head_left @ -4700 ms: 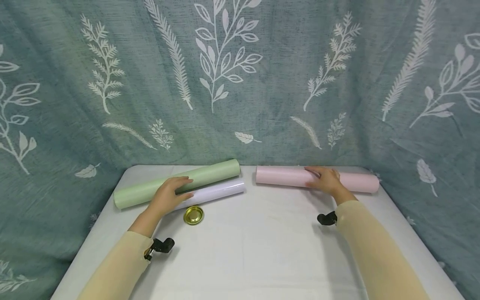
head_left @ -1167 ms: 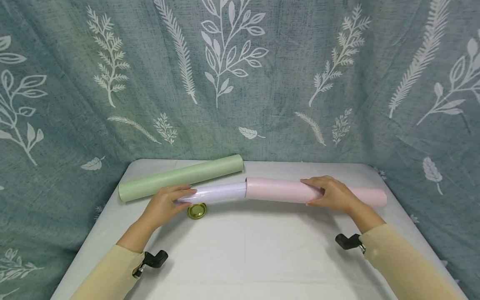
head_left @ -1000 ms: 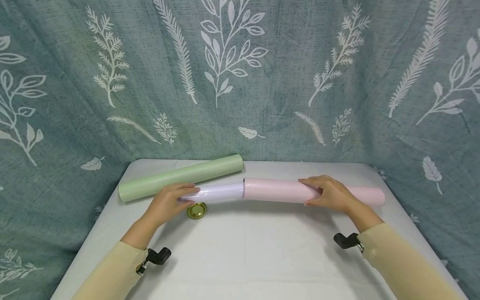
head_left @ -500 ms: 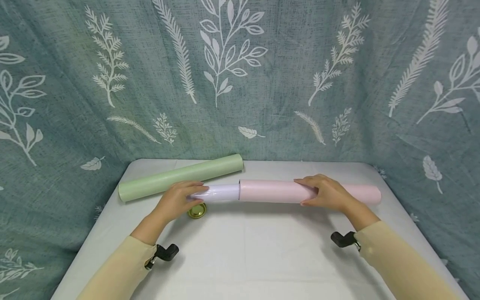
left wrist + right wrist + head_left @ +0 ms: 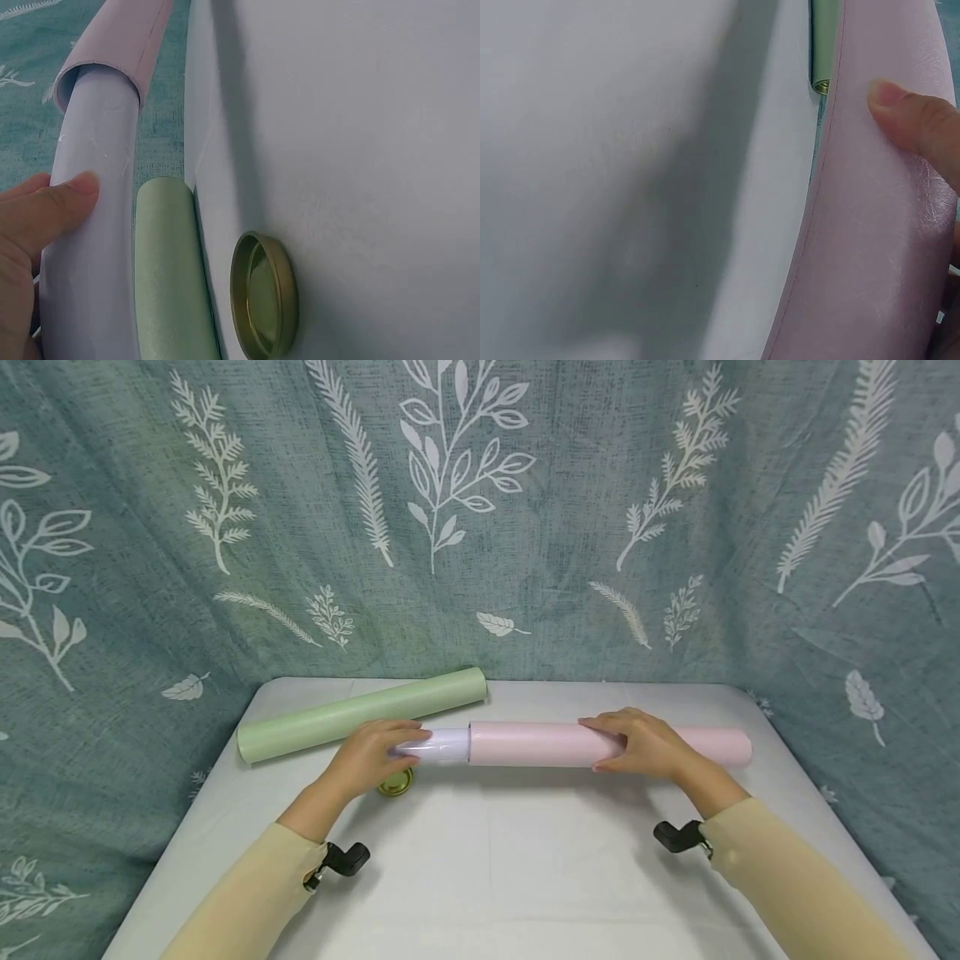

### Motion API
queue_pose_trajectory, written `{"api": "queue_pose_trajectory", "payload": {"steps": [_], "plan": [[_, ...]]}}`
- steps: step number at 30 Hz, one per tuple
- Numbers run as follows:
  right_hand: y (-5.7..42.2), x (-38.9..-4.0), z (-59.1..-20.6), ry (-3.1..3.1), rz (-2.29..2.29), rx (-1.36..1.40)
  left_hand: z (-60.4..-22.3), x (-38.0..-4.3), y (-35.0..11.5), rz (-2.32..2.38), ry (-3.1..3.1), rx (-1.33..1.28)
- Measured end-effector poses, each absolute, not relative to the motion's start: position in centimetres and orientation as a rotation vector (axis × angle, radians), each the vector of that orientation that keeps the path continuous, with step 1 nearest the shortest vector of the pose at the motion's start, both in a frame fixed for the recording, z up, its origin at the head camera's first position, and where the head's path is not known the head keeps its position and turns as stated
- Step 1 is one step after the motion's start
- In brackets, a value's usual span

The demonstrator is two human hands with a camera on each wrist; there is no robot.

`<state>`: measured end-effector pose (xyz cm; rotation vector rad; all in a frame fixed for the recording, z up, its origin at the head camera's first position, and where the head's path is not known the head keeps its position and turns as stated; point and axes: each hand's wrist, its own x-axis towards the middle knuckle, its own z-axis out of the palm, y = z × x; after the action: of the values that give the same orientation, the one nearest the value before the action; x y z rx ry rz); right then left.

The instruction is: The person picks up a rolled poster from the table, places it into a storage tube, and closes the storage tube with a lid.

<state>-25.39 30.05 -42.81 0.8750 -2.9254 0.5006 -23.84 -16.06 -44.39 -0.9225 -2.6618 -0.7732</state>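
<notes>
Held over the table in the head view, a pink tube (image 5: 532, 744) lies across the middle with a glossy pale lavender roll (image 5: 450, 745) partly inside its left end. My left hand (image 5: 363, 758) grips the roll near its outer end, thumb along its near side. Around the middle of the pink tube my right hand (image 5: 643, 745) is curled, thumb in front. In the left wrist view the tube's mouth (image 5: 101, 66) fits loosely round the roll. A shallow gold lid (image 5: 395, 783) lies beside my left hand, which partly covers it.
Behind my left hand a green tube (image 5: 360, 714) lies slanted on the white table (image 5: 510, 877). In the right wrist view, its end (image 5: 822, 84) shows a gold rim. A patterned teal curtain (image 5: 562, 568) hangs close behind the table.
From lying apart on the table, the roll and pink tube were lifted and joined. Over the last second my left hand moved right and my right hand slightly left; less of the roll shows.
</notes>
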Motion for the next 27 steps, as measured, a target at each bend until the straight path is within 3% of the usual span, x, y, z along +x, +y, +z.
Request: {"api": "queue_pose_trajectory", "payload": {"steps": [27], "plan": [[28.7, -25.4, -43.3, -2.892, 0.527, 0.918, -44.5, -24.5, -14.3, -0.780, -2.678, -1.037]]}}
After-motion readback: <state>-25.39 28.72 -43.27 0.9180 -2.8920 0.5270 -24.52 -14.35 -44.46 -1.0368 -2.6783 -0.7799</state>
